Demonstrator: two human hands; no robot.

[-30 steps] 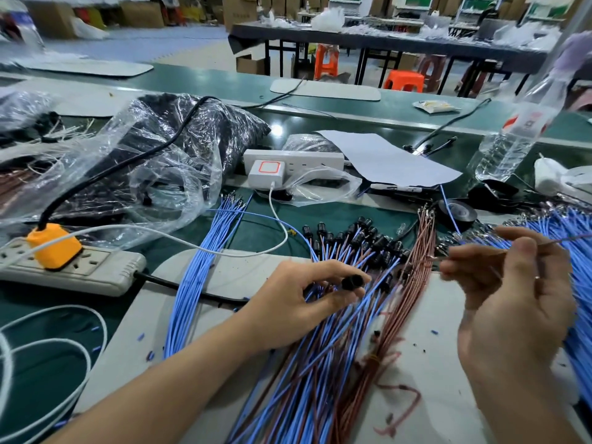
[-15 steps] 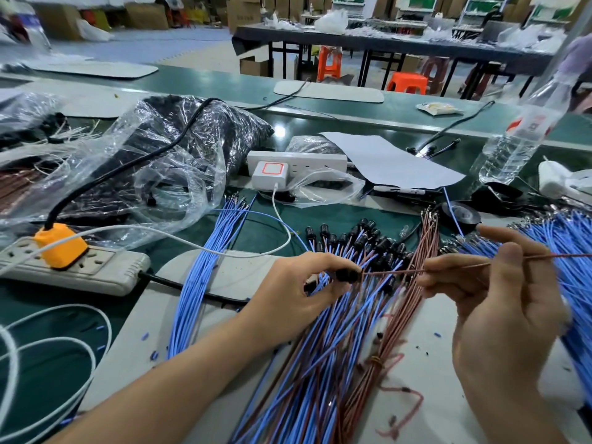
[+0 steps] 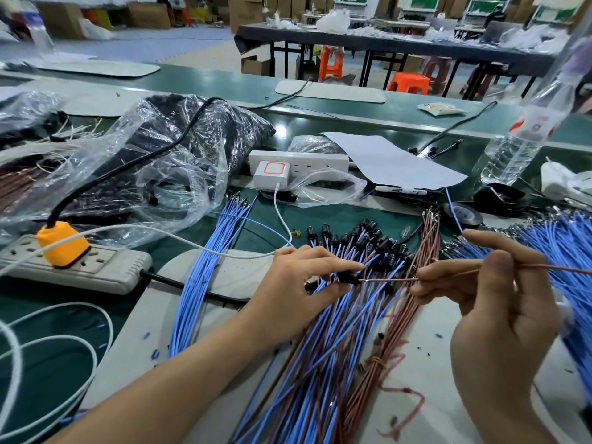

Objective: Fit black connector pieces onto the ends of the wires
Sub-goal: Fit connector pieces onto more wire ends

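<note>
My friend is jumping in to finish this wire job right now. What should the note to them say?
Left hand pinches a black connector. Right hand pinches a brown wire, its tip at the connector's opening; whether it is seated cannot be told.
Done: a pile of capped wires lies behind the hands.
To do: this wire, the bare brown bundle, the bare blue bundle at left and the blue wires at right.

Now brown wire tip against black connector
</note>
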